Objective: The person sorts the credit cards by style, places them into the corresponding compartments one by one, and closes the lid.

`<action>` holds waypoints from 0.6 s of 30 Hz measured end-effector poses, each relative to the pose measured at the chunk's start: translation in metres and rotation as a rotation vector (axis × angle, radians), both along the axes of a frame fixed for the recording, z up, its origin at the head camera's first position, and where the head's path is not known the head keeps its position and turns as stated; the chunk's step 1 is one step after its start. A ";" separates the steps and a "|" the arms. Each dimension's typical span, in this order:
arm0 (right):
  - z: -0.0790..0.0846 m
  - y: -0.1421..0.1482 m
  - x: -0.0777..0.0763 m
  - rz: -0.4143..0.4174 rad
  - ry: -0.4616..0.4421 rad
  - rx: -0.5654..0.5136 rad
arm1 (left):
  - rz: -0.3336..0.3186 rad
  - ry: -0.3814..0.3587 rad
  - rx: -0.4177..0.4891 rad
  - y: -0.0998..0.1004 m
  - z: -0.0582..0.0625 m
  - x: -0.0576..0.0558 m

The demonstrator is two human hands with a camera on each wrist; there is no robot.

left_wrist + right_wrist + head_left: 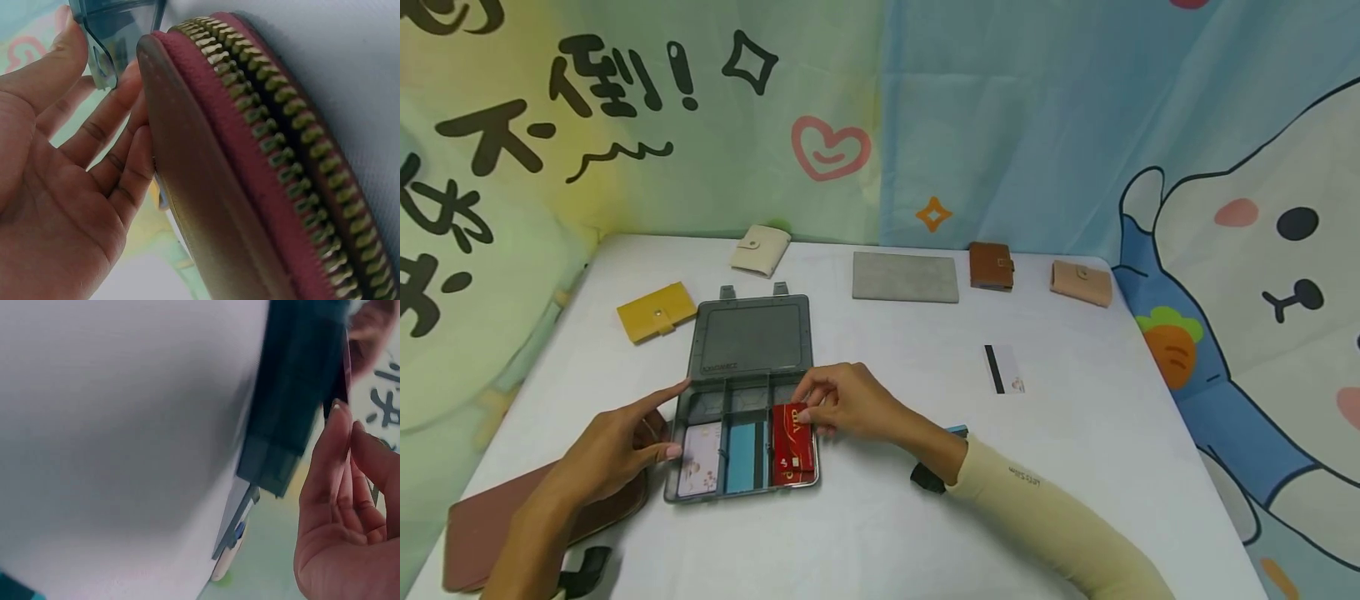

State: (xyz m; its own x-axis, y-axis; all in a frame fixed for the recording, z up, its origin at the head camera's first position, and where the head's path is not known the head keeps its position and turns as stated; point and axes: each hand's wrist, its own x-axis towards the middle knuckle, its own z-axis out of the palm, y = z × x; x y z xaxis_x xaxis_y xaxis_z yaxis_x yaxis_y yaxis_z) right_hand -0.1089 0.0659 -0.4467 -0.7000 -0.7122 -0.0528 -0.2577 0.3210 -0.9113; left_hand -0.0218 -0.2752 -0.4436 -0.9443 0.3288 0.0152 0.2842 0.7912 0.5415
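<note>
A grey translucent plastic card box [745, 496] lies on the table, its lid [751, 333] swung back. A floral card [700, 458] fills the front left compartment and a blue card [741, 457] with a dark stripe the middle one. Between thumb and fingertips, my right hand [850, 404] pinches a red card [792, 437] over the front right compartment; the right wrist view has it edge-on. More red shows below its lower edge. My left hand [613, 450] spreads thumb and index finger along the box's left side, fingers fairly straight in the left wrist view.
A maroon zippered purse [497, 521] lies beneath my left forearm. Along the back are a yellow wallet [657, 312], cream wallet [761, 250], grey wallet [905, 277], brown wallet [991, 266] and tan wallet [1081, 283]. A white card [1009, 369] with a black stripe lies right.
</note>
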 end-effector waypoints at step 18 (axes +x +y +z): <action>0.005 0.063 -0.005 0.110 0.210 0.389 | -0.007 0.008 0.011 0.001 -0.001 0.000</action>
